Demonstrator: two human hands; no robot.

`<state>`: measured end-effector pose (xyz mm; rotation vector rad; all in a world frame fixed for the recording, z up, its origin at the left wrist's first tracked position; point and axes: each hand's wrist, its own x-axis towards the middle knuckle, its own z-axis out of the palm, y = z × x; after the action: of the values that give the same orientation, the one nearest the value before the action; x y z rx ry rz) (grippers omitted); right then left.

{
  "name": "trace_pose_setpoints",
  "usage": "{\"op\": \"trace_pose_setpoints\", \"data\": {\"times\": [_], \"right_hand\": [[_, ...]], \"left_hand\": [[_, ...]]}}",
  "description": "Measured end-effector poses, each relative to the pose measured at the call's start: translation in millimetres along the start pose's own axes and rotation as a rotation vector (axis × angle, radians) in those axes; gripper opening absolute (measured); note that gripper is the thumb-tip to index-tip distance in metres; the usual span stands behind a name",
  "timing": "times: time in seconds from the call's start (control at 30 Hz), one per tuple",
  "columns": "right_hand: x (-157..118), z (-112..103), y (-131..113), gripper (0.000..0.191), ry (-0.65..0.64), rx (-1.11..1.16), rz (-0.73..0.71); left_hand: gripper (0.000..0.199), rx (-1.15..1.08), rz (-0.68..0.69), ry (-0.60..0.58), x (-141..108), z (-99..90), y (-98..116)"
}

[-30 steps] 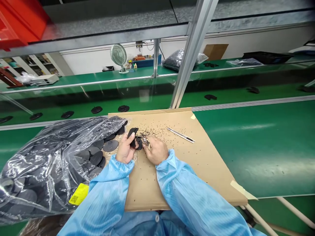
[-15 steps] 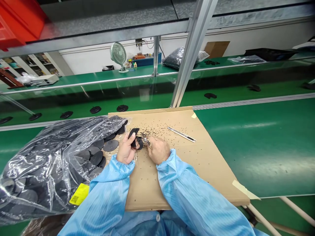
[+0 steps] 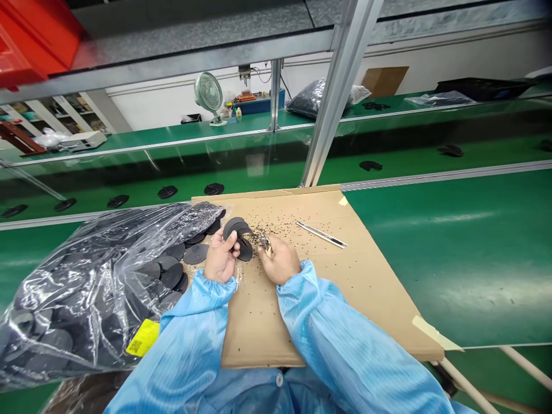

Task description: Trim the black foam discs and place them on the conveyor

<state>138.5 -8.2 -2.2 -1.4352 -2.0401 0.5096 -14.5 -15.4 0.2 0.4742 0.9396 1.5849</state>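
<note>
My left hand (image 3: 221, 260) grips a round black plastic disc (image 3: 238, 237), tilted up above the cardboard sheet (image 3: 319, 276). My right hand (image 3: 280, 261) is closed on a small metal cutting tool (image 3: 265, 244) whose tip sits at the disc's right edge. Small black trimmings (image 3: 276, 225) lie scattered on the cardboard beyond my hands. Both arms wear light blue sleeves.
A clear plastic bag (image 3: 86, 287) full of black discs lies at the left, its mouth spilling discs beside my left hand. A slim metal tool (image 3: 321, 234) lies on the cardboard to the right. Black discs (image 3: 214, 188) ride on the green conveyor behind an aluminium post (image 3: 336, 92).
My left hand has turned the disc so its flat face shows more fully. My right hand with the tool has shifted slightly up and right.
</note>
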Motion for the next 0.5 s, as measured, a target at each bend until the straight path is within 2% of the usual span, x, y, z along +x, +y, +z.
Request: {"op": "trace_pose_setpoints", "data": {"times": [0.13, 0.3, 0.37, 0.5], "right_hand": [[-1.6, 2.6, -0.6, 0.019, -0.034, 0.012, -0.048], [-3.9, 5.4, -1.1, 0.023, -0.065, 0.0, -0.098], [-4.1, 4.9, -1.9, 0.024, -0.09, -0.015, -0.113], [-4.2, 1.6, -4.9, 0.025, -0.19, -0.054, -0.149]], "left_hand": [[0.032, -0.091, -0.039, 0.016, 3.4, -2.6, 0.6], [0.018, -0.121, -0.156, 0.011, 3.7, -4.8, 3.2], [0.015, -0.146, -0.217, -0.027, 3.3, -5.6, 4.3], [0.022, -0.149, -0.269, -0.138, 1.9, -6.8, 5.8]]}}
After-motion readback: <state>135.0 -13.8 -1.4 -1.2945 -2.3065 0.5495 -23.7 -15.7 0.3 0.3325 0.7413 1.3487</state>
